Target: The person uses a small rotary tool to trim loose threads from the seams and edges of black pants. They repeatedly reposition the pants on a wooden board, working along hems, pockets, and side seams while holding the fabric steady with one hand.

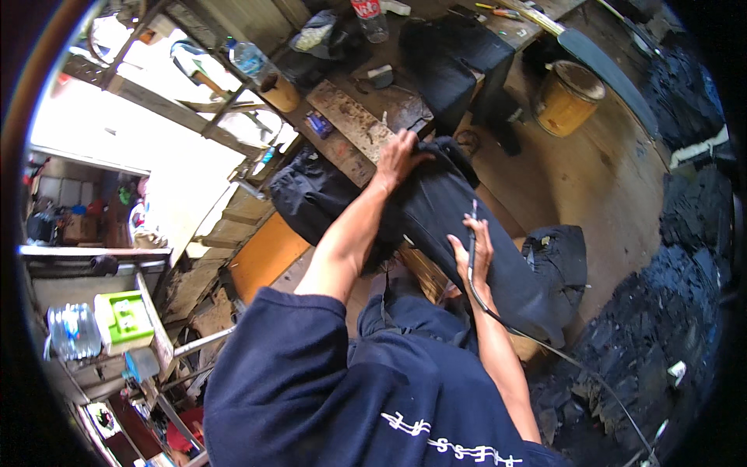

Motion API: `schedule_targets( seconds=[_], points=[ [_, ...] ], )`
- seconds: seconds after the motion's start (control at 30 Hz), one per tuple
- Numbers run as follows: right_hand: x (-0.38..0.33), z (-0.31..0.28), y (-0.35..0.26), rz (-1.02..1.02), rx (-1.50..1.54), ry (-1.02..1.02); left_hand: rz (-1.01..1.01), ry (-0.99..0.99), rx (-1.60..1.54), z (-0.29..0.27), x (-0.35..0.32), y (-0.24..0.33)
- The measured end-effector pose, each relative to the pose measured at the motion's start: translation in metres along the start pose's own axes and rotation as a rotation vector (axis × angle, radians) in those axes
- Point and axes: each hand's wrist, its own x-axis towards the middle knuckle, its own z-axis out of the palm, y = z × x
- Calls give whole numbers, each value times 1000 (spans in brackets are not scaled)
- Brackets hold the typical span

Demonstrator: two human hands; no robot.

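From the head camera, the left hand lay spread, palm down, pressing a dark garment draped over the wooden worktop. The right hand was curled around a thin black cable, resting on the same garment nearer the person.

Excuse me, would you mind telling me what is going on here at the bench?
A person in a dark blue top is working on a black garment draped over a wooden board. The left hand presses flat on the cloth near its top. The right hand grips a thin black tool with a cable trailing off.
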Motion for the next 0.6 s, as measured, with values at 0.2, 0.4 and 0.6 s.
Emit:
schedule_targets(
  seconds=[0.2,0.4,0.6],
  points=[
    [18,36,-16,84,-52,80,-9,213,-42,-43,26,-17],
    [34,12,-14,324,319,163,-364,-189,-213,-80,-82,39],
    [86,16,2,218,305,4,-515,-344,-283,-75,-63,46]
  ],
)
